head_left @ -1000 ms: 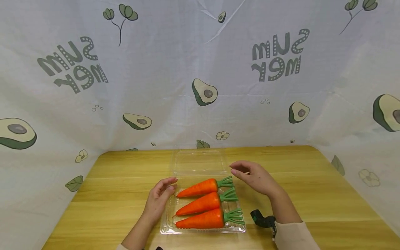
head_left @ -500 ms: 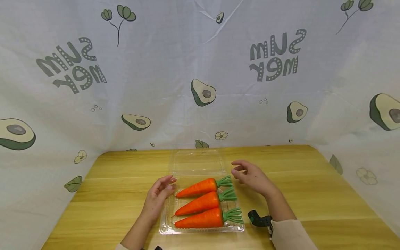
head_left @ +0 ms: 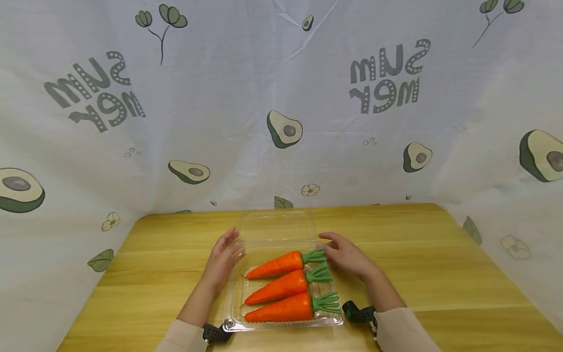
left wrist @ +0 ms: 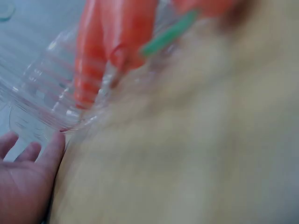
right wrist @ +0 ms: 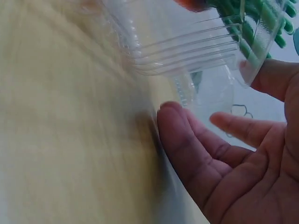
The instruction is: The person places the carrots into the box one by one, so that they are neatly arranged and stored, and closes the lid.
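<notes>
Three orange carrots with green stem tops lie side by side in a clear plastic clamshell box [head_left: 286, 327]: the back carrot [head_left: 277, 265], the middle carrot [head_left: 279, 288] and the front carrot [head_left: 283, 309]. Their tips point left and the stems reach to the right rim. The lid [head_left: 278, 228] is folded back flat behind the box. At the box's back left edge is my left hand [head_left: 223, 260], its fingers loosely extended. My right hand [head_left: 347, 256] is at the back right edge; in the right wrist view its thumb [right wrist: 271, 77] overlaps the rim, fingers relaxed below.
Everything stands on a wood-grain table [head_left: 396, 234]. A pale curtain [head_left: 237, 98] printed with avocados closes off the back and sides. Black wrist cameras are worn on both arms, the left camera [head_left: 215, 333] and the right camera [head_left: 358, 313], close to the box's front corners.
My left hand has moved forward along the box's left side towards the lid hinge. My right hand has come lower and left, to the box's edge. Carrots and box stay put.
</notes>
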Tool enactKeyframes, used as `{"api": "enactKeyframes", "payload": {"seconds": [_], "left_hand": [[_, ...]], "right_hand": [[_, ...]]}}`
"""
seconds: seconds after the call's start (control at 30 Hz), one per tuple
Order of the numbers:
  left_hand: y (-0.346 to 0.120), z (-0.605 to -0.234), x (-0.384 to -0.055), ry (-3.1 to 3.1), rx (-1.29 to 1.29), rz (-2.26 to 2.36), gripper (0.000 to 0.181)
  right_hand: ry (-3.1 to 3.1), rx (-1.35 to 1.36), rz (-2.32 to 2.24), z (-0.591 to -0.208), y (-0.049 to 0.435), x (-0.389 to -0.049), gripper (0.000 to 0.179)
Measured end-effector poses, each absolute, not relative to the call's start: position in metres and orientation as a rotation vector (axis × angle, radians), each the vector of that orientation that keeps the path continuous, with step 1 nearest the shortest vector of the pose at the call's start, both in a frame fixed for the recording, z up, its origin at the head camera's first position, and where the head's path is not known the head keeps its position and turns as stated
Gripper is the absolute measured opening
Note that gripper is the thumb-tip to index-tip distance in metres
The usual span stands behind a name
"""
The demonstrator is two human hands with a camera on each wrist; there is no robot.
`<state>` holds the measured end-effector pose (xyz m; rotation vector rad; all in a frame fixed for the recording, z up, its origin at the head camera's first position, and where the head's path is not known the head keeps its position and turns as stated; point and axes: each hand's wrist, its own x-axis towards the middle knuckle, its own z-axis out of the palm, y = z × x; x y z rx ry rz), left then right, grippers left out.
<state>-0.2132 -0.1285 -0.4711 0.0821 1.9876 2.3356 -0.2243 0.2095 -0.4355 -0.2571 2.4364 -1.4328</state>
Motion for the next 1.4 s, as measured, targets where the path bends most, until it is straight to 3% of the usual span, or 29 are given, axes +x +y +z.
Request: {"api": "enactKeyframes", "payload": {"seconds": [0.23, 0.47, 1.13, 1.4], "left_hand": [[-0.132, -0.474, -0.219, 1.829, 0.189, 2.331, 0.082], [-0.132, -0.475, -0.217, 1.867, 0.192, 2.315, 0.071], [-0.127, -0.476, -0.22, 1.808, 0.176, 2.378, 0.069], [-0.125, -0.476, -0.221, 1.839, 0.184, 2.403, 0.068]], "right_hand": [[2.166, -0.294, -1.625, -0.444, 0.21, -0.226, 0.063], [2.137, -0.308, -1.648, -0.445, 0.214, -0.225, 0.065], [2.119, -0.308, -1.726, -0.445, 0.219, -0.228, 0.069], [2.237, -0.234, -1.729, -0.441, 0.216, -0.228, 0.063]]}}
